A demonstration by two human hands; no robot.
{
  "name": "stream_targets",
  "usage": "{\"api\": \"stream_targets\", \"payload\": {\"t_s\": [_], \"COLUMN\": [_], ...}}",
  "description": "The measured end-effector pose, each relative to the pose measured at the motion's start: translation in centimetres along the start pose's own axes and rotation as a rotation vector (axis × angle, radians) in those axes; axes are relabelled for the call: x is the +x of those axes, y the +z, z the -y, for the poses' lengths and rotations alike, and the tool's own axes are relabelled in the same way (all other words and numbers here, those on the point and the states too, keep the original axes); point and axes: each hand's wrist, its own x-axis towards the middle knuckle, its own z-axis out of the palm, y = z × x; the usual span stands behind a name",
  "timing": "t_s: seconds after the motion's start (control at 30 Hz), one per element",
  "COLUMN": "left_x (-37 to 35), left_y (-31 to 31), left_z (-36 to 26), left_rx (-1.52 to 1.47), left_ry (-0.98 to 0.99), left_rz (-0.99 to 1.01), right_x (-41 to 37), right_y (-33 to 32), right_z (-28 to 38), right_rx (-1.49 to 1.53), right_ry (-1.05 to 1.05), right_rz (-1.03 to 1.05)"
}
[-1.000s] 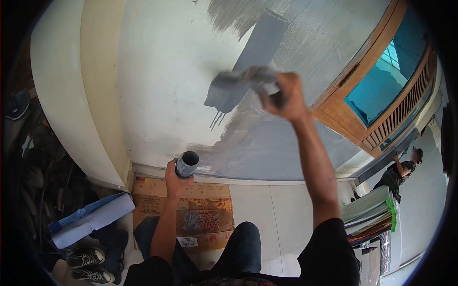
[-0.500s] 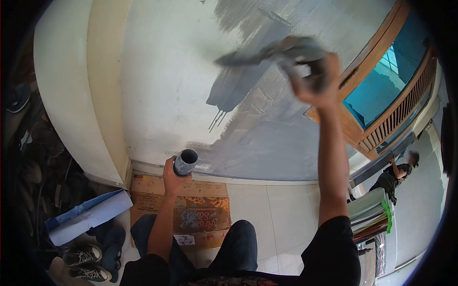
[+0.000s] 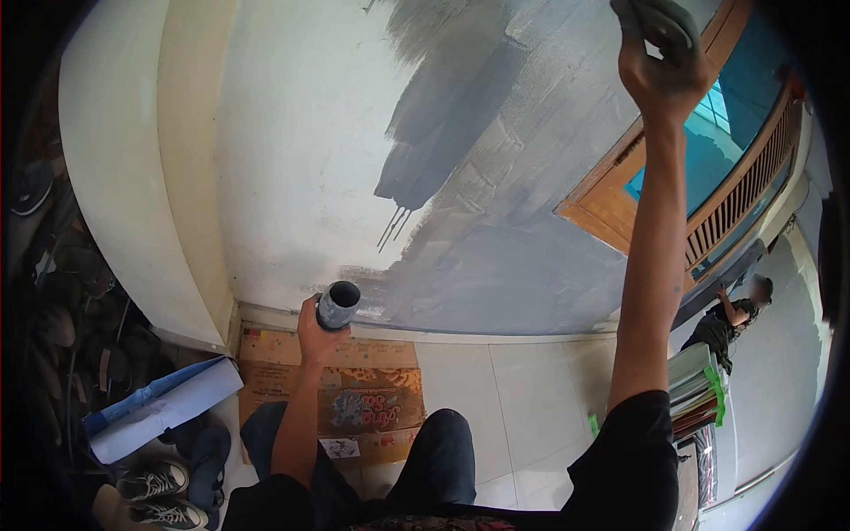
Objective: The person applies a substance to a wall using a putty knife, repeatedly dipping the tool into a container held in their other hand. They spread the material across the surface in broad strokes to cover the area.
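My left hand [image 3: 317, 334] is wrapped round a grey, paint-smeared cup [image 3: 338, 306], held upright and tilted slightly, low in front of the wall. Its inside looks dark, and how much paint it holds I cannot make out. High at the upper right, my right hand [image 3: 666, 81] is closed, its fingers grey with paint, round what looks like a paintbrush that mostly runs out of the top of the view. A pale wall [image 3: 292, 159] carries broad strokes of grey paint [image 3: 456, 124], with drips below the darkest patch.
A wooden-framed window [image 3: 602, 199] borders the wall at right. Flattened cardboard [image 3: 376, 398] lies on the tiled floor [image 3: 469, 372]. Shoes [image 3: 155, 478] and a blue-white roll [image 3: 168, 411] are at left. A stack of folders [image 3: 695, 389] and another person [image 3: 730, 319] are at right.
My right hand has swept up and to the right, away from the dark grey patch, carrying the brush with it. The left hand and cup stay nearly in place.
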Motion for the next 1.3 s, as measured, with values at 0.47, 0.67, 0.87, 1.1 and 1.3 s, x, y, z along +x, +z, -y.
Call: {"api": "stream_targets", "payload": {"t_s": [0.47, 0.67, 0.87, 1.1, 1.3], "left_x": [-0.3, -0.1, 0.6, 1.0, 1.1], "left_y": [-0.6, -2.2, -2.2, -1.5, -1.3], "left_z": [0.2, -1.2, -1.8, -1.3, -0.8], "left_rx": [0.053, -0.095, 0.060, 0.063, 0.061], "left_ry": [-0.004, -0.057, -0.005, -0.030, -0.033], "left_rz": [-0.104, -0.096, -0.093, -0.106, -0.084], "right_x": [-22.4, -35.1, -36.5, -37.7, -29.9], "right_y": [1.5, 4.6, 4.2, 3.5, 2.1], "right_z": [14.8, 24.2, 26.4, 22.4, 12.8], "right_rx": [0.041, 0.300, 0.412, 0.437, 0.180], "right_ry": [-0.111, 0.073, 0.178, 0.277, 0.097], "right_rz": [0.600, 0.650, 0.639, 0.707, 0.368]}}
